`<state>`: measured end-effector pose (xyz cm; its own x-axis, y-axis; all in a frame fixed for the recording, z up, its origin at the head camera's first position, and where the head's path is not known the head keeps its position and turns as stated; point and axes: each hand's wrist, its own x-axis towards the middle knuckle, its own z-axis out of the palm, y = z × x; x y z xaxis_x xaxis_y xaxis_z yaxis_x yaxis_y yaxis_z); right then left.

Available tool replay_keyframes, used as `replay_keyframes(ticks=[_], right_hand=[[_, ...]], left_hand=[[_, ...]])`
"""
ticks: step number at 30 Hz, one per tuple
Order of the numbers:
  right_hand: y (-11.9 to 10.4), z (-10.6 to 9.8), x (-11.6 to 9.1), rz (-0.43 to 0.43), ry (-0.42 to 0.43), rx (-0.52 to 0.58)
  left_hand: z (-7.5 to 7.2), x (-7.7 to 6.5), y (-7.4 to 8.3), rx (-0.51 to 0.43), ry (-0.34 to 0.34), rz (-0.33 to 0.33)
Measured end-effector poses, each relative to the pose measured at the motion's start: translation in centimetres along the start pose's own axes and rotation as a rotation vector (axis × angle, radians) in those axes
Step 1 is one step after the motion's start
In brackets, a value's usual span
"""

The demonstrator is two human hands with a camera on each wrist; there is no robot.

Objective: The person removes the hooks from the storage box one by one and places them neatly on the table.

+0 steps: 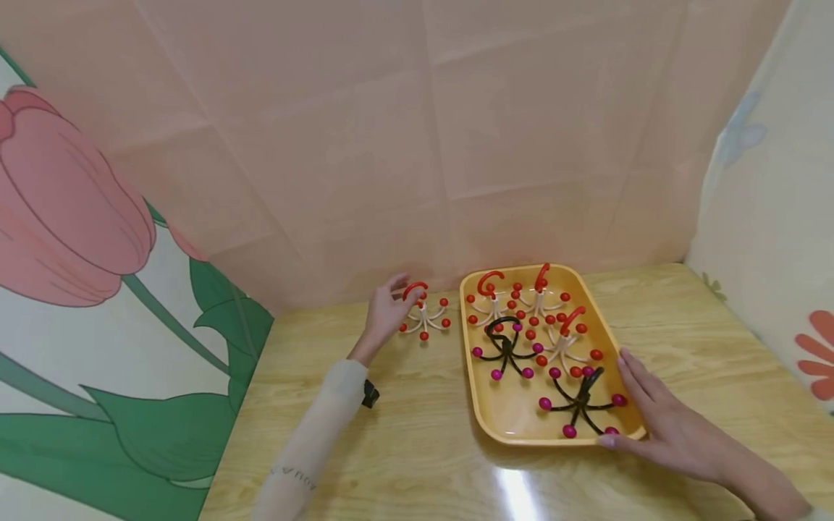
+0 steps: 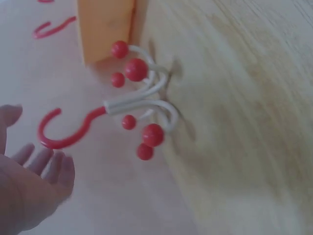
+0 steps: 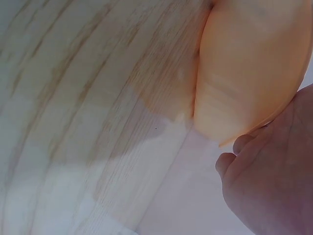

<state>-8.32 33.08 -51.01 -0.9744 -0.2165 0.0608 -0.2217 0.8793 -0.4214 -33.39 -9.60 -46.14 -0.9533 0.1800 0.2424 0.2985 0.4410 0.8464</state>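
Note:
On the table left of the tray stands a white multi-arm hook hanger (image 1: 423, 316) with a red top hook and red ball tips. My left hand (image 1: 389, 311) is beside that hook, thumb and fingers spread around it. The left wrist view shows a gap between the fingertips (image 2: 53, 164) and the red hook (image 2: 73, 139). My right hand (image 1: 677, 430) rests against the right side and near corner of the yellow tray (image 1: 485, 412), fingers straight. Inside the tray are several hangers, among them a white one (image 1: 562, 344) and a black one (image 1: 582, 401) with magenta balls.
The wood-grain table (image 1: 404, 434) ends at a pinkish cloth backdrop (image 1: 358, 181). A tulip-printed panel (image 1: 72, 195) stands at the left, and a pale panel with a red flower print (image 1: 769, 253) at the right.

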Motion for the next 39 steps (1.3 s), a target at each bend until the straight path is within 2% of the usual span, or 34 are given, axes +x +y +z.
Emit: replay_keyframes(ticks=[6,13,19,21,31,34,39], right_hand=[[-0.1,0.1,-0.2,-0.023,0.025,-0.069],[-0.2,0.2,-0.2,-0.09,0.09,-0.202],[-0.1,0.3,-0.2,-0.11,0.108,-0.225],[-0.1,0.3,-0.3,-0.11,0.106,-0.23],[0.0,0.2,-0.2,-0.082,0.071,-0.223],[0.0,0.3,-0.2,-0.078,0.067,-0.218],[0.0,0.3,-0.2,-0.073,0.064,-0.208]], left_hand=[[-0.1,-1.0,2.2,0.068,0.029,0.036],[0.6,-2.9,4.9,0.163,-0.032,0.097],[1.5,-4.7,7.2,0.183,-0.073,0.231],[1.8,-5.2,8.0,0.189,-0.097,0.286],[3.5,-7.1,11.1,0.172,-0.282,0.449],[4.0,-7.4,11.8,0.155,-0.333,0.479],[4.9,-8.0,12.6,0.154,-0.394,0.48]])
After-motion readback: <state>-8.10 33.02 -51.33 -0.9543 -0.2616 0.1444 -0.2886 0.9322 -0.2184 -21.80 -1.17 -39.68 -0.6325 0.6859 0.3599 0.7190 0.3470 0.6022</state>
